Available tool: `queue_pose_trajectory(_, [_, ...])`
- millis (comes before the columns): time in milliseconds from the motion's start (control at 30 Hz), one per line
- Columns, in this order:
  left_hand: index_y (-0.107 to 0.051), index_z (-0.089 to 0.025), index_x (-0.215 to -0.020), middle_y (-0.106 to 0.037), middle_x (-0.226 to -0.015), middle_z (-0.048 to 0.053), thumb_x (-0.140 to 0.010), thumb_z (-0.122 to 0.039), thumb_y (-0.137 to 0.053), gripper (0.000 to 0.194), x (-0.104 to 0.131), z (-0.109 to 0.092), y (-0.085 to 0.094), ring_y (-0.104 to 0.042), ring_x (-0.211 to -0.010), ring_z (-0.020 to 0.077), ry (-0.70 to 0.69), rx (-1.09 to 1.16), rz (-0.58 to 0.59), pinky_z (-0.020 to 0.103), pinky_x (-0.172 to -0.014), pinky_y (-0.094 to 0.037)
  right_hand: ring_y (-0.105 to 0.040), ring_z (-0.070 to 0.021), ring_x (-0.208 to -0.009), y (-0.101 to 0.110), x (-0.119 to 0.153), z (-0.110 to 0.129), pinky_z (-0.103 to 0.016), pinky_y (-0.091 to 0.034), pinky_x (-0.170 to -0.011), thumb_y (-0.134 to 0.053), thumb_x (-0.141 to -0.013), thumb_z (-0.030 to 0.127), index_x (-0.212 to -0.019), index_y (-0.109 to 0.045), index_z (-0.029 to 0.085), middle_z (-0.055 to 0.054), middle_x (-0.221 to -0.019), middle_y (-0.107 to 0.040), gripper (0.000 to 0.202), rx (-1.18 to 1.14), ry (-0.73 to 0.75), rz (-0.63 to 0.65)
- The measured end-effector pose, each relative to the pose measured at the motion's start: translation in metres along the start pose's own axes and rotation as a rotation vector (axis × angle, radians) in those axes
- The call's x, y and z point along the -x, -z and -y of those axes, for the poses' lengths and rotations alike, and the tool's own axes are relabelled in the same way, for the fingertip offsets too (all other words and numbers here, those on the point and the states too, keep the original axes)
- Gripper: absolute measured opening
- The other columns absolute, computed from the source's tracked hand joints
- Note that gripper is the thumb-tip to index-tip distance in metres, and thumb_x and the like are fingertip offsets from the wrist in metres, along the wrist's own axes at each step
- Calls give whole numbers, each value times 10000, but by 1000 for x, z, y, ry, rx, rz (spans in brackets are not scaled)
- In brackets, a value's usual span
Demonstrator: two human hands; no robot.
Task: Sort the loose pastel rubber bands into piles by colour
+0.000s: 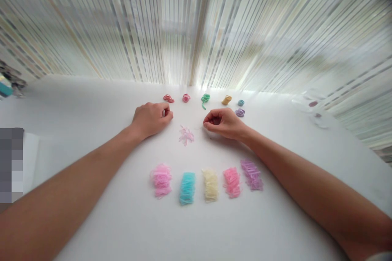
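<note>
My left hand rests on the white table, thumb and forefinger pinched together. Whatever they hold, if anything, is too small to make out. Across from it, my right hand is also closed in a pinch; a very faint thin line shows by its fingertips, too fine to name. Between the hands lies a small loose heap of pale pink strips. Nearer me are piles of thin strips in a row: pink, turquoise, cream, coral pink and purple.
Beyond the hands sit small coiled bundles: red, rosy, green, mustard, blue and violet. Clear, see-through items lie far right. A striped curtain hangs behind the table.
</note>
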State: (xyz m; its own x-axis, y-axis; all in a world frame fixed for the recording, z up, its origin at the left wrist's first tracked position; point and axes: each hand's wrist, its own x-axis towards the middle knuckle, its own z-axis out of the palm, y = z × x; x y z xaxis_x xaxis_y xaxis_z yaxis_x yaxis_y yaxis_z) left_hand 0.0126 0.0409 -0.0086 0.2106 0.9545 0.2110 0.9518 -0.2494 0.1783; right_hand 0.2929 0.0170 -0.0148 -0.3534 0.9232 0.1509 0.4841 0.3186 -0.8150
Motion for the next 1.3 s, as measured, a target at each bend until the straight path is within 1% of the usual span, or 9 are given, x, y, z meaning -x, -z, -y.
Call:
queue_pose_trajectory(167, [-719, -245, -884, -783, -899, 87, -925, -459, -476, 327, -1, 0, -1, -726, -891, 315, -5, 18, -6, 411, -813, -490, -497, -123, -637, 17, 2, 13, -308, -420, -665, -695, -714, 288, -697, -755, 176, 2, -629, -639, 128, 55, 43, -157])
queue_pose_trajectory(233, [-714, -245, -876, -781, -895, 86, -924, -460, -471, 328, -1, 0, -1, -728, -893, 315, -4, 19, -2, 413, -816, -493, -493, -128, -654, 27, 5, 22, -315, -416, -674, -702, -733, 298, -711, -761, 173, -3, -645, -647, 140, 71, 52, -206])
queue_pose_trajectory(333, [-702, -244, -867, -787, -911, 88, -926, -463, -464, 328, -2, 0, -1, -734, -913, 323, -7, 15, 1, 419, -818, -498, -479, -130, -656, 39, 18, 40, -320, -408, -667, -723, -751, 310, -735, -766, 168, -6, -659, -649, 149, 89, 58, -219])
queue_pose_trajectory(400, [-699, -243, -869, -792, -929, 93, -924, -465, -463, 329, -2, 0, -1, -737, -932, 330, -4, 13, 2, 424, -825, -503, -492, -135, -660, 42, 36, 52, -323, -415, -672, -733, -763, 306, -732, -761, 174, -5, -658, -649, 139, 128, 56, -209])
queue_pose_trajectory(567, [-694, -241, -860, -793, -942, 97, -901, -454, -476, 307, -2, -2, 0, -739, -931, 337, -5, 32, 13, 436, -833, -508, -579, -152, -697, 29, 92, 70, -315, -445, -675, -715, -852, 277, -775, -753, 199, -6, -703, -676, 116, 180, -13, -116])
queue_pose_trajectory(667, [-685, -241, -850, -792, -944, 95, -891, -444, -479, 293, -2, -2, -1, -741, -939, 340, -9, 31, 9, 433, -824, -503, -592, -151, -703, 17, 112, 74, -298, -464, -662, -710, -873, 234, -787, -750, 210, -2, -713, -679, 98, 172, -18, -68])
queue_pose_trajectory(900, [-699, -246, -868, -794, -959, 79, -893, -442, -492, 286, -1, -3, 0, -738, -940, 330, -5, 28, 6, 431, -841, -502, -596, -131, -672, -2, 116, 79, -270, -485, -642, -681, -861, 147, -778, -735, 212, 12, -697, -662, 119, 235, 88, 69])
queue_pose_trajectory(1067, [-736, -253, -904, -790, -946, 66, -895, -441, -520, 287, -1, -6, 3, -726, -948, 299, 25, 25, 22, 408, -895, -505, -600, -126, -683, 1, 119, 74, -270, -479, -657, -678, -877, 134, -797, -735, 210, 18, -704, -666, 124, 290, 93, 87])
queue_pose_trajectory(1300, [-762, -254, -941, -780, -967, 58, -889, -442, -564, 278, -1, -9, 6, -720, -1017, 314, 64, 25, 42, 412, -974, -486, -597, -135, -686, 2, 121, 71, -297, -471, -688, -685, -894, 148, -813, -710, 218, 19, -711, -668, 110, 321, 121, 119])
